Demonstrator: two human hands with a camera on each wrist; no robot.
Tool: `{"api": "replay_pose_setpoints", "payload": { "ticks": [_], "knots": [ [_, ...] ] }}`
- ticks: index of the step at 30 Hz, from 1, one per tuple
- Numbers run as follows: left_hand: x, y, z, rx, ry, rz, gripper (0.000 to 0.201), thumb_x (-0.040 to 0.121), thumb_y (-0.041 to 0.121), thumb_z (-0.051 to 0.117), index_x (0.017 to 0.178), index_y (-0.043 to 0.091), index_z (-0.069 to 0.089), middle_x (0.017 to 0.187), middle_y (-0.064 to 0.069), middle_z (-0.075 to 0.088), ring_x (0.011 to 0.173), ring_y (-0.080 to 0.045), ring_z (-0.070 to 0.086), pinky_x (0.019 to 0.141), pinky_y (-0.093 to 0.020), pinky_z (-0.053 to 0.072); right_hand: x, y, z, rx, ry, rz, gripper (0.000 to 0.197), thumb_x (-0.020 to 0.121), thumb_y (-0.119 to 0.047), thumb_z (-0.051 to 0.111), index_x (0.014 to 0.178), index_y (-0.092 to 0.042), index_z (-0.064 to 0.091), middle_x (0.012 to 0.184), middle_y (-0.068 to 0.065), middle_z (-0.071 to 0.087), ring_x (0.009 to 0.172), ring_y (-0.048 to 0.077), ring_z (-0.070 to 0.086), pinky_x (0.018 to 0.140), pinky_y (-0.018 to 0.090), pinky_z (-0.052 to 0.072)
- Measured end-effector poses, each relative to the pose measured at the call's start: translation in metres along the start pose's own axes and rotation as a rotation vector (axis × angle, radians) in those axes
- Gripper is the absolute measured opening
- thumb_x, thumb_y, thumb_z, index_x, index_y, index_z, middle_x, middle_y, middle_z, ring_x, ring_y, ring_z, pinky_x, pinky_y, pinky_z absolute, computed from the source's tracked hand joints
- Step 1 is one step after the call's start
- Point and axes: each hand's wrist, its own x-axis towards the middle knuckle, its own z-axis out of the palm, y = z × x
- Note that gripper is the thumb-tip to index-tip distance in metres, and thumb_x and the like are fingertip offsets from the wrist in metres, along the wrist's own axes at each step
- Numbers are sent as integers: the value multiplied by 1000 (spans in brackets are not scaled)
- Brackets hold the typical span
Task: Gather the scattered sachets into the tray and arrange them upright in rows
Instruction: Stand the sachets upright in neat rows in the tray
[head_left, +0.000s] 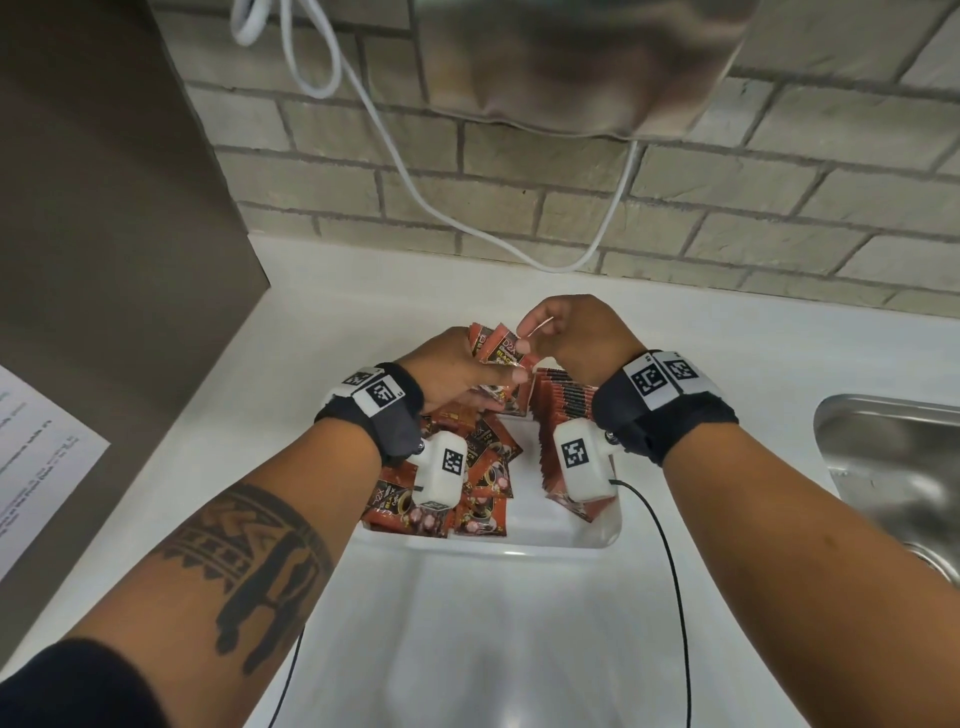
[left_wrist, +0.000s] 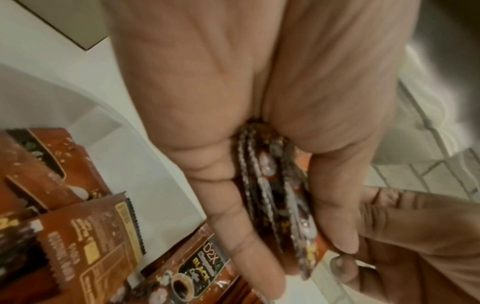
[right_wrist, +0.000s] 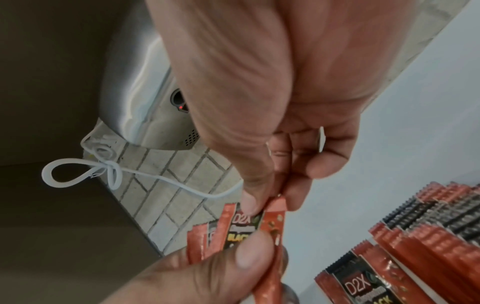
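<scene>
Over at nine o'clock a printed sheet (head_left: 36, 467) lies on the table (head_left: 519, 649), well clear of the work. Next, the left hand (head_left: 447, 371) grips a small bunch of sachets (head_left: 501, 351) above the far end of the tray (head_left: 561, 538), thumb clamped across their faces. Below it, loose sachets (head_left: 483, 467) lie flat and jumbled in the tray's left half. The right hand (head_left: 576, 332) pinches one sachet's top edge with its fingers (right_wrist: 253, 197). Toward three o'clock an upright row (head_left: 566, 400) already stands along the tray's right side. These packets look light, thin and slick, probably prone to fanning apart, so the crimped edges seem the safest hold. A white cable (head_left: 405, 171) hangs at twelve; a steel sink (head_left: 898, 457) sits far right.
</scene>
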Motion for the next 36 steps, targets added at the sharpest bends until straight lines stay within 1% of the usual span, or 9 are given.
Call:
{"api": "replay_pose_setpoints", "payload": {
  "ticks": [4,8,11,14,17,19,24,31,36],
  "knots": [
    [2,1,2,-33,9,16,33,84,11,81,115,12,70,114,-10,73,105,-22,72,82,-39,62,1,-1,-2,-36,-11,-6,10,84,-21,79,92,-17,74,86,8,75,77,15,68,69,24,47],
    [3,2,-1,123,60,-32,29,83,19,82,106,5,71,98,-14,75,84,-23,73,73,-35,63,3,1,-7,-84,31,10,9,84,-21,79,89,-16,75,82,0,73,79,12,66,68,20,45],
    [5,3,-9,354,192,-205,24,86,24,81,84,6,66,76,-9,70,59,-17,67,56,-24,59,7,4,-6,-234,78,16,5,86,-18,77,89,-16,75,82,-5,70,81,9,63,63,11,40],
    [6,3,-10,587,172,-342,20,91,20,73,80,13,58,76,-5,64,60,-17,62,59,-27,58,13,7,-1,-414,43,38,7,87,-16,71,83,-21,73,79,-11,64,85,9,61,62,14,39],
    [11,0,-2,660,-1,-456,20,91,24,74,94,5,67,84,-6,67,72,-20,64,76,-31,60,22,13,16,-639,-7,57,12,88,-17,64,82,-23,73,86,-13,59,98,14,61,81,25,47],
    [17,-4,5,652,-94,-490,34,88,30,77,105,2,71,89,-8,70,77,-24,64,78,-34,57,26,16,29,-777,16,70,17,89,-23,61,100,-22,75,108,-2,61,109,20,57,90,33,50],
    [28,-15,20,676,-169,-498,28,91,28,72,104,3,71,88,-5,70,70,-22,62,56,-26,48,33,21,46,-951,-34,85,25,91,-28,58,111,-17,69,116,4,52,113,25,46,90,36,43],
    [37,-16,19,744,-171,-467,38,93,32,69,114,0,71,97,-9,70,79,-25,61,60,-24,44,34,22,44,-927,-66,53,25,92,-30,57,112,-23,71,116,2,53,113,25,47,84,35,38],
    [40,-16,20,776,-158,-448,41,93,34,68,113,-2,70,95,-9,66,80,-24,58,55,-23,40,27,18,35,-800,-65,-3,15,89,-23,63,95,-31,75,113,1,53,111,23,51,95,38,41]
  ]
}}
